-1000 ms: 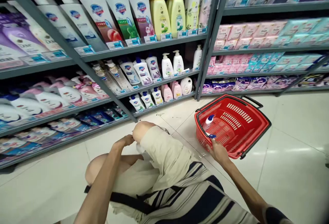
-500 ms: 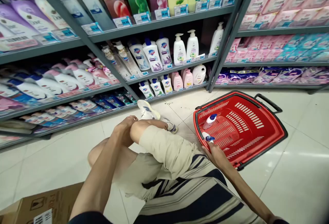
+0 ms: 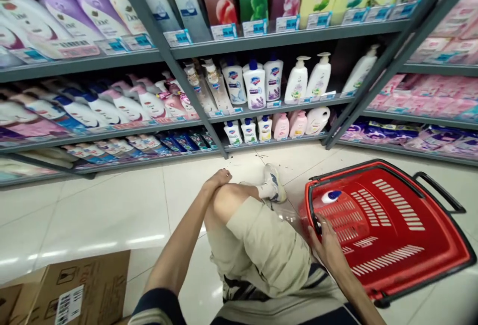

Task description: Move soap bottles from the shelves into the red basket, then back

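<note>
My left hand [image 3: 218,179] lies over my bent knee, its fingers resting on the skin with nothing in them. At the near left edge of a red shopping basket [image 3: 440,240], my right hand [image 3: 326,240] has its fingers curled over the black-trimmed rim. Inside the basket lies a white bottle with a blue cap [image 3: 331,196], on its side near the left wall. Part of the basket floor behind my right hand is hidden.
Ahead, a shelf [image 3: 269,111] holds white pump bottles [image 3: 297,81] and lavender-labelled bottles [image 3: 256,86]. Pink and purple packs [image 3: 421,136] fill the right-hand shelves. A cardboard box [image 3: 89,285] stands at lower left on the tiled floor [image 3: 123,205].
The view has swung, so shelves and basket appear farther right. My right hand shows on the basket rim, and the second blue-capped bottle beside it is no longer visible. My left hand stays on the knee.
</note>
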A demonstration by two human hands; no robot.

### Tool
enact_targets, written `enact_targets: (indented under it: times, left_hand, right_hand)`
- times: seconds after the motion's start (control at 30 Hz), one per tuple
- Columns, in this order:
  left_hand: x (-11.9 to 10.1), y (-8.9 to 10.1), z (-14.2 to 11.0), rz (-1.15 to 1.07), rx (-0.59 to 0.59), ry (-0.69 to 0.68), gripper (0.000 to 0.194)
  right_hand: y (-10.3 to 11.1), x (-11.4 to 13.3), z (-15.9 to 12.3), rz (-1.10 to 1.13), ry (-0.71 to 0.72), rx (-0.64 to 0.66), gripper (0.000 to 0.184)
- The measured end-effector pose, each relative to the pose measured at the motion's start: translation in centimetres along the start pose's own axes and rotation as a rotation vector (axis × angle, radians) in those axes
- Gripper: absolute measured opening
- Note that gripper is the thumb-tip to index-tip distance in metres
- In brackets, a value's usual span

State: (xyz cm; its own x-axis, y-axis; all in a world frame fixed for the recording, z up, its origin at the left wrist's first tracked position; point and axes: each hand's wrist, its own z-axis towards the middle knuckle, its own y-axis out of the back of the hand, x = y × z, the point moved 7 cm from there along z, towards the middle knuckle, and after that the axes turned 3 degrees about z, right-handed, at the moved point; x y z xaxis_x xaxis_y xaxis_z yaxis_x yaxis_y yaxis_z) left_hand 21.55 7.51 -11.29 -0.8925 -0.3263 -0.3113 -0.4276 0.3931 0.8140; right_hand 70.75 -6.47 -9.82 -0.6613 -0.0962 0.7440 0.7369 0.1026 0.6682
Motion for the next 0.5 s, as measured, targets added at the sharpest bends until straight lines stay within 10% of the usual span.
enact_targets:
  times: [0.23,0.5]
  left_hand:
    - [4.4,-4.9,3.5,-0.049,0.119,0.142,0.038]
    - [11.5,-4.8,0.5,-0.157,0.013,0.306,0.035]
  right_hand:
    - [-0.1,1.8,6.2,-0.029,0.050,-0.131,0.072]
    - [-4.6,9.0,12.6,0.056,0.245,-0.027,0.047]
